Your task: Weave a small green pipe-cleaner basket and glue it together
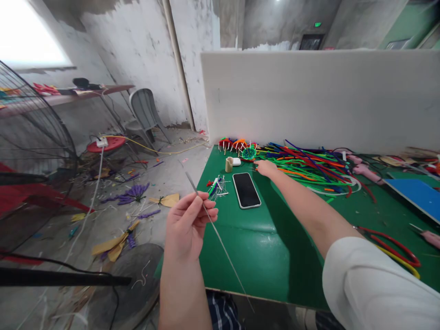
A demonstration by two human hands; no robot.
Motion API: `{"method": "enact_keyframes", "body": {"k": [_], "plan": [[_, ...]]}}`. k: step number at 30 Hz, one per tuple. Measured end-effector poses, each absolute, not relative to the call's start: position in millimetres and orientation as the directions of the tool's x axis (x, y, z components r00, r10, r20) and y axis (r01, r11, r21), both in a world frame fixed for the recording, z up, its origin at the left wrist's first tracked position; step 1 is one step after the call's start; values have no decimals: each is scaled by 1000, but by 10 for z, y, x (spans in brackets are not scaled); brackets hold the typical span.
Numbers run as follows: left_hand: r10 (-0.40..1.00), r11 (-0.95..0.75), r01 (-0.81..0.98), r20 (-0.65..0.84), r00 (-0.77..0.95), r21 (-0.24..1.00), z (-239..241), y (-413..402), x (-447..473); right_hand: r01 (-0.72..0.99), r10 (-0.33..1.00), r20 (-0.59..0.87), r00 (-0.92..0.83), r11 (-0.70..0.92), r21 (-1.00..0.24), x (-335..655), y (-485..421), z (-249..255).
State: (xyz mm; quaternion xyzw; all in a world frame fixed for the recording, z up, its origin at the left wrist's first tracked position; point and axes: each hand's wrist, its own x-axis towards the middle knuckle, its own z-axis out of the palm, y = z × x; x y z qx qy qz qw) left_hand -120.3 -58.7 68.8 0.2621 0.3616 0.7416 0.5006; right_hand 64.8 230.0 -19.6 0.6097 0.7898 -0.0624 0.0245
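My left hand [190, 217] is closed, pinching a thin grey wire-like stem [223, 245] between thumb and fingers. The stem slants from upper left to lower right, over the table's near edge, and looks thicker near its upper end. My right hand [267, 168] is stretched to the far side of the table, at the left end of a pile of colourful pipe cleaners [302, 160]. Its fingers are bent together there; what is between them is too small to make out. Beside it are a white case [236, 162] and a small beige holder [228, 164].
A phone [246, 190] lies on the green table [240, 247] near a cluster of white-tipped stems [220, 187]. Red-handled scissors [395, 245], pink glue guns [366, 172] and a blue board [415, 197] are at right. A white partition [309, 101] stands behind; a fan [34, 137] is at left.
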Motion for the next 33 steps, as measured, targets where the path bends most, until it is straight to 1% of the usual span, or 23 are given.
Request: {"method": "enact_keyframes", "body": {"k": [4, 11, 22, 30, 33], "plan": [[934, -230, -546, 26, -355, 806, 676, -584, -1203, 969, 958, -146, -245, 242, -40, 623, 2351, -204], [940, -225, -541, 35, -339, 810, 663, -584, -1204, 959, 950, -152, -272, 280, 33, 533, 2317, -151], [931, -231, -516, 34, -363, 825, 675, -588, -1197, 880, 881, -153, -448, 465, 98, 154, 2036, -97], [929, -248, -515, 50, -368, 821, 672, -589, -1198, 781, 787, -183, -589, 613, 120, -63, 1845, -41], [938, -247, -536, 60, -342, 807, 681, -589, -1195, 753, 762, -190, -619, 644, 133, -133, 1804, -25]]}}
